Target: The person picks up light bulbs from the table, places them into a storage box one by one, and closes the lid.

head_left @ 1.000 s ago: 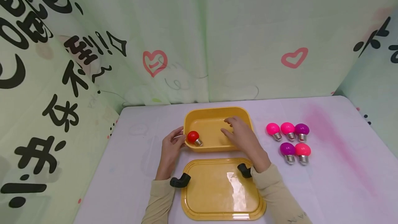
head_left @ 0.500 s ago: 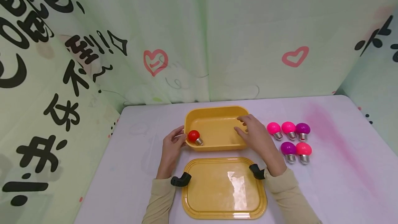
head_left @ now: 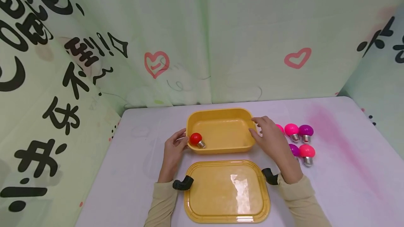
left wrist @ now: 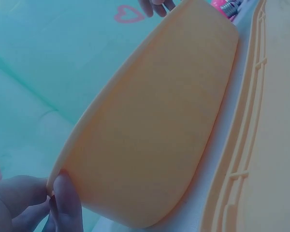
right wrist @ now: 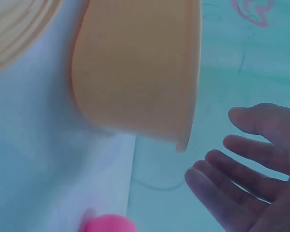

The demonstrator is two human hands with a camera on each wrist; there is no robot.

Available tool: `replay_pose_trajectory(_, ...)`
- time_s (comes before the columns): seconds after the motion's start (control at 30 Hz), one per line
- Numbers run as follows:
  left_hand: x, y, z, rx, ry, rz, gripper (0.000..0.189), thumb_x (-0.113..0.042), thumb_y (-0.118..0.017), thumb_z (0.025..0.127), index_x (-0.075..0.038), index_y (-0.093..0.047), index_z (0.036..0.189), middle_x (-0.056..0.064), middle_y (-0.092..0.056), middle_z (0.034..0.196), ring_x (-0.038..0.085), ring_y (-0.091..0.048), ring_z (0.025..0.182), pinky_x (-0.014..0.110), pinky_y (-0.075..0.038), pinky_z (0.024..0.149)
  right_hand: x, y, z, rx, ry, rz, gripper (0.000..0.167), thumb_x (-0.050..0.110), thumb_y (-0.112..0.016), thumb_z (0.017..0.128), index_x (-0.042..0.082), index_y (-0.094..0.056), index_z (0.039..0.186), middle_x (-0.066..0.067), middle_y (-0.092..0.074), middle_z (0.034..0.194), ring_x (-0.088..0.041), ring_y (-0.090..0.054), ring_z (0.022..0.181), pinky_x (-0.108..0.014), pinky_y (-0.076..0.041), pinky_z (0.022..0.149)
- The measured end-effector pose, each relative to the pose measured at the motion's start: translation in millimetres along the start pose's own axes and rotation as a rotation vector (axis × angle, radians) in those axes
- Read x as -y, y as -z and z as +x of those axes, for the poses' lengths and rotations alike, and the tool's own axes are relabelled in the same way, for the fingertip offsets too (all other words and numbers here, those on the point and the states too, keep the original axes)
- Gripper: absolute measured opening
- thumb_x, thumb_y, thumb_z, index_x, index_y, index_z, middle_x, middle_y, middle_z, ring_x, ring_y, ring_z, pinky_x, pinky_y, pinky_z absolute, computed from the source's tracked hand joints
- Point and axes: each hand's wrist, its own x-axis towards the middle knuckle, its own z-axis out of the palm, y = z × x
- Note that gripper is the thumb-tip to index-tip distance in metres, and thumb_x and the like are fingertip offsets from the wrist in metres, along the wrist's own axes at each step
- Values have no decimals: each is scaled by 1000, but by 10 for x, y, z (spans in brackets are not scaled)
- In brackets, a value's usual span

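Note:
A yellow plastic box (head_left: pixel 221 129) stands on the table with one red light bulb (head_left: pixel 196 138) lying in its left front corner. My left hand (head_left: pixel 174 150) pinches the box's left rim between thumb and fingers, as the left wrist view shows close up. At the box's right end is my right hand (head_left: pixel 273 139), its fingers spread and relaxed, with nothing held. In the right wrist view this hand (right wrist: pixel 256 164) is apart from the rim. Pink and purple bulbs (head_left: pixel 307 151) lie in two rows to the right, partly hidden behind the right hand.
A yellow lid (head_left: pixel 217 192) lies flat in front of the box, between the forearms. The table (head_left: pixel 347 185) has a white cloth with a pink stain at right. Curtains (head_left: pixel 246 45) with hearts and black lettering hang behind and at the sides.
My right hand has moved right, from over the box's inside to its right end, and now covers part of the nearest bulbs. The left hand and the red bulb have stayed put.

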Motion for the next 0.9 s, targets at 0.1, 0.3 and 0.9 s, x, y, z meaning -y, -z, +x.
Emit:
replay_pose_trajectory(0.1, 3, -1, -4, 0, 1, 2, 39, -11, -66, 96, -13, -62, 134, 12, -59, 123, 21, -61, 99, 20, -58, 78, -49, 50, -30, -2, -10, -23, 39, 15, -64, 95, -6, -58, 128, -25, -59, 120, -40, -63, 101, -53, -57, 83)
replay_pose_trajectory(0.3, 14, 1, 2, 1, -10, 5, 38, -12, -65, 96, -13, -62, 134, 12, -58, 123, 20, -61, 97, 20, -58, 78, -178, 92, -57, 24, -45, -78, 40, 13, -63, 95, -7, -56, 129, -29, -56, 125, -45, -54, 115, -60, -50, 94)
replay_pose_trajectory(0.9, 16, 7, 8, 16, -6, -1, 38, -13, -65, 97, -12, -61, 135, 13, -58, 125, 21, -61, 99, 21, -58, 81, -459, 77, -92, 6, -121, -132, 39, 6, -65, 92, -10, -57, 127, -33, -52, 123, -49, -48, 114, -61, -52, 89)
